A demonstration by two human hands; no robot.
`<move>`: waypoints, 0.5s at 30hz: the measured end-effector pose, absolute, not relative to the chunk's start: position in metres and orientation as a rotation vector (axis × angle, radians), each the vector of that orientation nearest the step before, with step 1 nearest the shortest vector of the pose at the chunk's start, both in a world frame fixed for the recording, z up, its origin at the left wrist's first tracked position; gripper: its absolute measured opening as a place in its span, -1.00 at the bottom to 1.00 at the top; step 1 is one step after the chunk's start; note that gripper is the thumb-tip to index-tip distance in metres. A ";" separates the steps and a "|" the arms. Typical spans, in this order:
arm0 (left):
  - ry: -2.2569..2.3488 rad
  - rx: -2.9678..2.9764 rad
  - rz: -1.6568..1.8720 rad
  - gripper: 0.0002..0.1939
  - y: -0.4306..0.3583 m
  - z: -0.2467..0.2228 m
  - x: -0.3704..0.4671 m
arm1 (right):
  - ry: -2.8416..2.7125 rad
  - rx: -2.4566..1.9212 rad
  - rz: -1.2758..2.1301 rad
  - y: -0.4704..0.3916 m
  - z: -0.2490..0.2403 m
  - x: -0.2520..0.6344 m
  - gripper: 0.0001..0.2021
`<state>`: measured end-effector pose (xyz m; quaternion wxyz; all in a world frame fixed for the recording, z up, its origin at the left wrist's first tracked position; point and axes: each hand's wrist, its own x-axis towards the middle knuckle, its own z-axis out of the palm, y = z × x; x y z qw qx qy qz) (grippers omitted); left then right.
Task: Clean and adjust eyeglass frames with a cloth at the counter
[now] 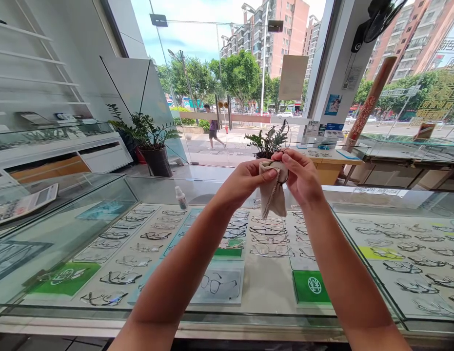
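Observation:
A small beige cloth pouch (272, 197) with a braided drawstring hangs above the glass counter, its mouth facing up. Around its upper left side my left hand (250, 175) is closed, the thumb pressed across the front. My right hand (303, 175) is closed at the right of the pouch's mouth, with thumb and finger pinched together. Just above those fingertips rises a thin dark wire-like loop (290, 132), seen against the plant behind; I cannot tell whether it is an eyeglass rim. What lies inside the pouch is hidden.
Beneath my arms the glass display counter (263, 319) holds rows of eyeglasses (270, 239) and green cards (310, 286). A small spray bottle (180, 198) stands on it at left. Potted plants (157, 158) are beyond. Outside the glass door a person (214, 127) walks.

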<state>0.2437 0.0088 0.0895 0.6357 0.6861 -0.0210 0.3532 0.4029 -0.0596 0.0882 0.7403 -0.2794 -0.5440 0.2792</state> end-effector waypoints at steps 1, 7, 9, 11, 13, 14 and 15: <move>-0.040 1.567 0.804 -0.68 0.008 0.090 0.243 | -1.184 -0.607 0.613 -0.059 0.088 0.403 -0.79; 0.037 1.557 0.878 -0.64 -0.001 0.092 0.245 | -1.164 -0.650 0.594 -0.055 0.085 0.401 -0.74; 0.063 1.546 0.943 -0.63 -0.003 0.091 0.247 | -1.169 -0.672 0.595 -0.054 0.084 0.397 -0.70; 0.092 1.530 1.007 -0.63 -0.004 0.089 0.250 | -1.174 -0.649 0.613 -0.053 0.084 0.393 -0.70; 0.113 1.509 1.053 -0.62 -0.005 0.087 0.253 | -1.173 -0.598 0.633 -0.053 0.083 0.390 -0.75; 0.117 1.498 1.072 -0.62 -0.005 0.087 0.254 | -1.174 -0.572 0.637 -0.054 0.083 0.388 -0.78; 0.116 1.487 1.093 -0.62 -0.005 0.086 0.255 | -1.179 -0.551 0.639 -0.055 0.084 0.387 -0.82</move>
